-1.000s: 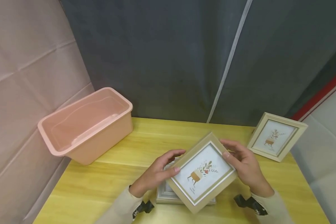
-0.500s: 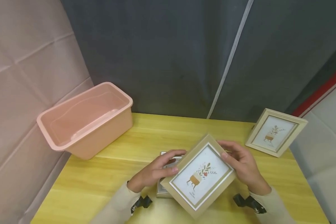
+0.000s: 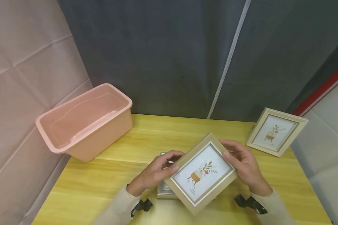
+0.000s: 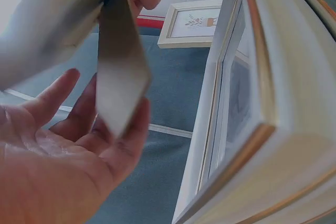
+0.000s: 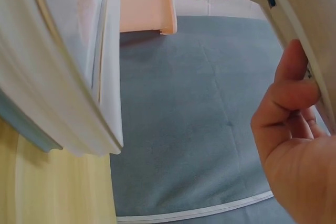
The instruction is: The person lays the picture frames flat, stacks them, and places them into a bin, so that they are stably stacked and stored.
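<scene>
A beige picture frame (image 3: 205,175) with a potted-plant print is held at a slant, its picture side up. My left hand (image 3: 155,172) holds its left edge, thumb on the front border and fingers toward the back. On the upper right edge, my right hand (image 3: 245,165) grips it with the thumb on the front. Beneath it lies a stack of picture frames (image 3: 166,193), silvery on top and mostly hidden in the head view. The left wrist view shows the stack's layered edges (image 4: 294,129) close beside the left hand (image 4: 79,150).
Another beige picture frame (image 3: 273,132) stands upright at the table's back right. A pink plastic bin (image 3: 107,131) sits at the back left of the yellow wooden table (image 3: 115,175). A dark grey cloth (image 3: 157,62) hangs behind the table, with pale walls on both sides.
The head view has shifted slightly. Both hands keep their hold on the beige picture frame, which stays over the stack with only a slight change of tilt.
</scene>
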A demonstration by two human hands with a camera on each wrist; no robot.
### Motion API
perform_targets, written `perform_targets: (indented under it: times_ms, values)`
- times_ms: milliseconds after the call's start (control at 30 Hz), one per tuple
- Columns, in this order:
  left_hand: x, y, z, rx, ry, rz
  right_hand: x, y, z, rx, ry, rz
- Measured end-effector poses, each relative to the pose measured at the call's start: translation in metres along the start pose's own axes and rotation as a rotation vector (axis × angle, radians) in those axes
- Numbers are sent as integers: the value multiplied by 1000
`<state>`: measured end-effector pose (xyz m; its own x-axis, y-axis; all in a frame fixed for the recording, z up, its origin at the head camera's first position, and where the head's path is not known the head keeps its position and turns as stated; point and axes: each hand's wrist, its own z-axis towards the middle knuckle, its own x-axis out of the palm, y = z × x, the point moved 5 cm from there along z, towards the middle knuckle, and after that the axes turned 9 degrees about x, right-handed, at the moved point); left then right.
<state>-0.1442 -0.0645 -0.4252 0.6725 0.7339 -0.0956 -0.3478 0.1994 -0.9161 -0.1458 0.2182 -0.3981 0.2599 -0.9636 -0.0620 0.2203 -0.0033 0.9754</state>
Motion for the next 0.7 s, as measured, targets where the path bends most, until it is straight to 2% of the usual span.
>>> perform_targets:
  times_ms: [200,300,500,600,700]
  values:
    - [-4,0,-4,-86,-122,89,5,-12,0,24,-56,46]
    - [-8,1,-7,-127,-178,111,8,-18,0,49,-111,72]
    - [-11,6,-17,-165,-243,123,15,-33,-6,183,-236,51]
    - [-10,11,-25,-207,-277,155,17,-42,-11,227,-274,43]
    - [-10,14,-33,-252,-313,140,21,-49,-15,263,-315,40]
